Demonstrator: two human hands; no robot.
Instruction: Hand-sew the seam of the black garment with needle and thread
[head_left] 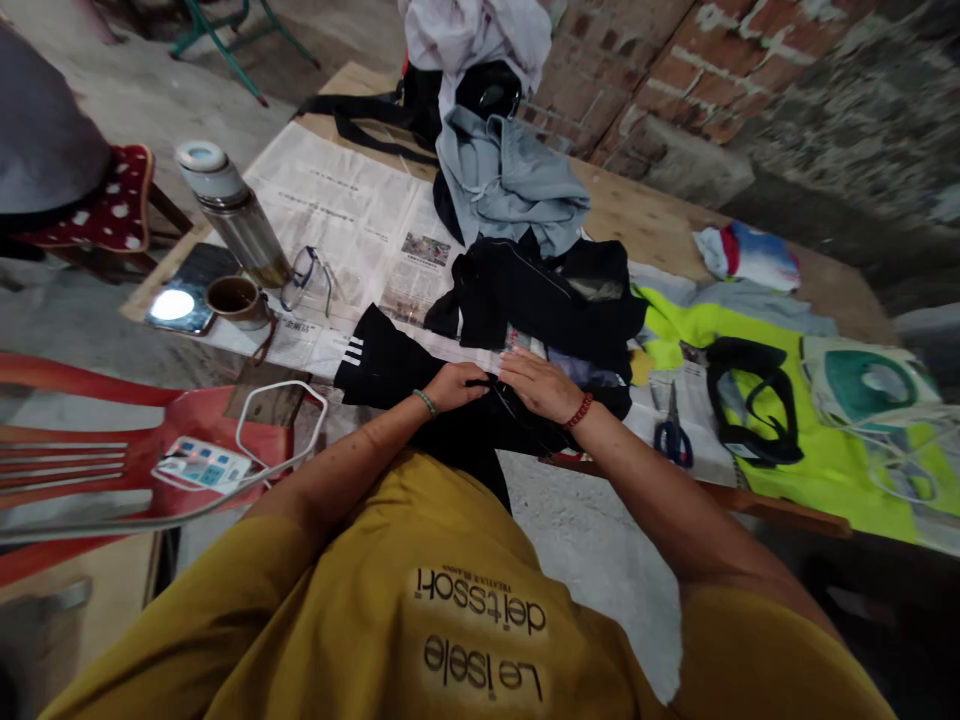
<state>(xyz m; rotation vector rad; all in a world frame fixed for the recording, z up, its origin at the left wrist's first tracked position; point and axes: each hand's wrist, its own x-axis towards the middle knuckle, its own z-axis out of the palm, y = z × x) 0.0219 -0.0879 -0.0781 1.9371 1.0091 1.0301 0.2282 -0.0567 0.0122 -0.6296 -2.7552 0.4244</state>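
A black garment point(390, 365) with three white stripes at one end lies along the table's near edge and hangs over it. My left hand point(457, 387) is closed, pinching the fabric between thumb and fingers. Beside it, my right hand point(544, 385) lies with its fingers stretched out over the same cloth, pointing left. Fine detail at the fingertips is too small to make out. Just beyond my hands, another black piece of clothing point(547, 290) is bunched up, with a grey garment point(510, 180) behind it.
On the left are a steel flask point(244, 225), a brown cup point(238, 302), glasses point(304, 280) and a phone point(184, 290) on newspaper. Scissors point(673, 435), a black strap point(756, 400), yellow cloth point(787, 490) and a green-white iron point(870, 385) lie right. A red chair point(187, 420) stands left.
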